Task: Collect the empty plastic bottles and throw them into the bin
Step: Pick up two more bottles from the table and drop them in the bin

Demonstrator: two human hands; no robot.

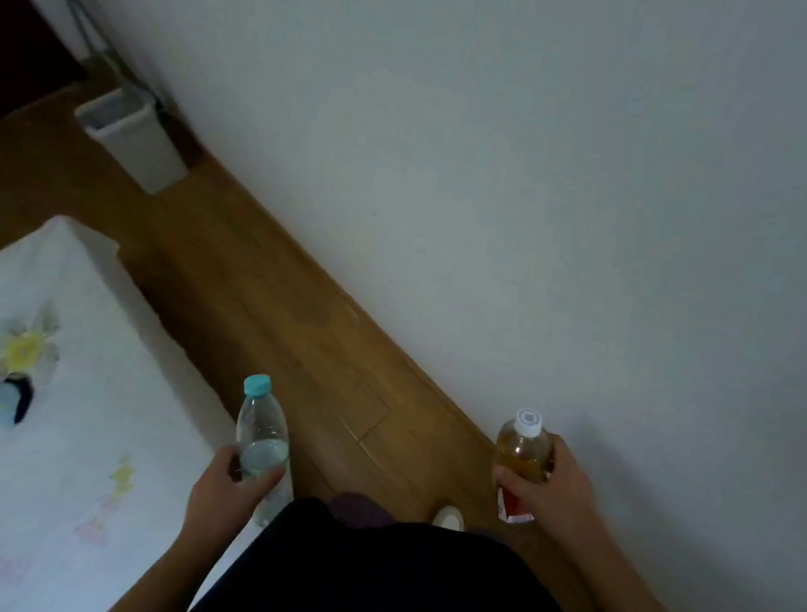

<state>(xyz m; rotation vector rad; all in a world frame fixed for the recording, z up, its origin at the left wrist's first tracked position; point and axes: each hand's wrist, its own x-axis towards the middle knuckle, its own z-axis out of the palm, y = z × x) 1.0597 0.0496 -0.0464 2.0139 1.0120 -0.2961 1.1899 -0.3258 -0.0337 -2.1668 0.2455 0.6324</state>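
Clear bottle with a teal cap (263,434), low and left of centre in the frame, upright, cap toward the top. Gripped around its lower half by the left hand (222,493): thumb on the bottle's left side, fingers (270,480) wrapped across its front, base hidden behind the hand and the dark clothing. Neck and cap well clear above the grasp.

Amber-tinted bottle with a white cap (522,454), low and right of centre, also upright. Held by the right hand (549,492), closed around the middle of the body: thumb across the near side, fingers curled round the far side by the wall. Red-and-white label (510,508) poking out below the thumb; cap and shoulder free above the grip.

Wooden floor (259,285) running diagonally between the two bottles. White bin (137,138) in the upper left of the frame, standing on the floor against the grey wall (518,140), well apart from both hands. Bed with a floral cover (17,381) filling the lower left, just beside the left hand. A pale shoe tip (449,517) at bottom centre, above the dark clothing (376,592).
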